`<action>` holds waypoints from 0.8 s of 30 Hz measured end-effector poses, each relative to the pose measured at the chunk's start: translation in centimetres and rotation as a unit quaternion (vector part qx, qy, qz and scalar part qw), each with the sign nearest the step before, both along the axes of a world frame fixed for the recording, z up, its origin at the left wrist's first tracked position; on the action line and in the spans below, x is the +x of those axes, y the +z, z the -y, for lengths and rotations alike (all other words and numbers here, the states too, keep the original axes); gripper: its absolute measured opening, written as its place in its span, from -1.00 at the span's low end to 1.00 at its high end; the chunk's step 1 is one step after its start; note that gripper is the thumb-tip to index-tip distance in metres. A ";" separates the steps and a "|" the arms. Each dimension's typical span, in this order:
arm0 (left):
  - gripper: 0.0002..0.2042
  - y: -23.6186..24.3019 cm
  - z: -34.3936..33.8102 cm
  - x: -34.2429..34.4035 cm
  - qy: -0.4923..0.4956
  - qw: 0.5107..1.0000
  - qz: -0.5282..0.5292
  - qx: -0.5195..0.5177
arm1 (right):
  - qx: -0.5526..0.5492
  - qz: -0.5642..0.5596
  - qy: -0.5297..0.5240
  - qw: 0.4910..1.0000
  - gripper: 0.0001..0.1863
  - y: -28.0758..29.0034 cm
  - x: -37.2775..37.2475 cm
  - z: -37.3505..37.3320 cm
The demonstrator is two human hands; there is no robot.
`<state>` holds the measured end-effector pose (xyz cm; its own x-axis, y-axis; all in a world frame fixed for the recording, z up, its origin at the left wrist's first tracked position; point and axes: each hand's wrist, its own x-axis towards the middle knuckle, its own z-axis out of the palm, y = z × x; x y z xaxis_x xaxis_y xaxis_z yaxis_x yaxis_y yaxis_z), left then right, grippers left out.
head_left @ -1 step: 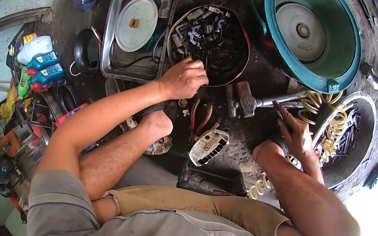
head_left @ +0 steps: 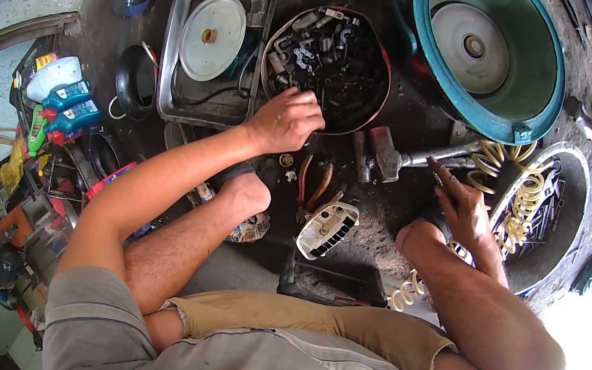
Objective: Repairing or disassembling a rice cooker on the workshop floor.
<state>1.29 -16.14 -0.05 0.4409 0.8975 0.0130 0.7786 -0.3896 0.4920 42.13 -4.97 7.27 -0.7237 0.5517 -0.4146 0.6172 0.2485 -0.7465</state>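
My left hand (head_left: 288, 122) is curled over the near rim of a round pan (head_left: 348, 86) of dark, jumbled metal parts; what its fingertips hold, if anything, is hidden. My right hand (head_left: 459, 208) has its index finger stretched toward the handle of a hammer (head_left: 389, 156), which lies beside a metal cylinder (head_left: 362, 164). Below them are red-handled pliers (head_left: 322, 187) and a cream plastic housing (head_left: 327, 231) with dark slots. Coiled cream hose (head_left: 521, 201) lies right of my right hand.
A steel tray (head_left: 169, 76) holding a pale disc stands left of the pan. A teal pot (head_left: 546, 99) is at upper right, a tub (head_left: 566, 230) of tools below it. Bottles (head_left: 75, 116) and clutter fill the left side. My bent legs frame the work area.
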 end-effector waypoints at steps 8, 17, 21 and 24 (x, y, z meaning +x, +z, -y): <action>-0.79 -0.3 -3.9 1.8 0.011 0.995 -0.102 0.010 | -0.013 0.007 0.012 1.000 -0.35 0.0 -0.3 -0.1; -0.77 0.4 -3.8 -1.1 0.016 0.989 -0.144 0.042 | -0.003 -0.010 0.000 1.000 -0.36 -0.2 0.1 0.1; -0.38 0.5 -5.8 -1.0 0.022 0.984 -0.165 0.060 | -0.009 0.002 0.002 1.000 -0.36 0.2 -0.3 -0.1; -0.25 -0.6 -6.9 -0.4 0.035 0.977 -0.212 -0.007 | -0.010 -0.002 -0.007 1.000 -0.36 -0.3 0.2 0.1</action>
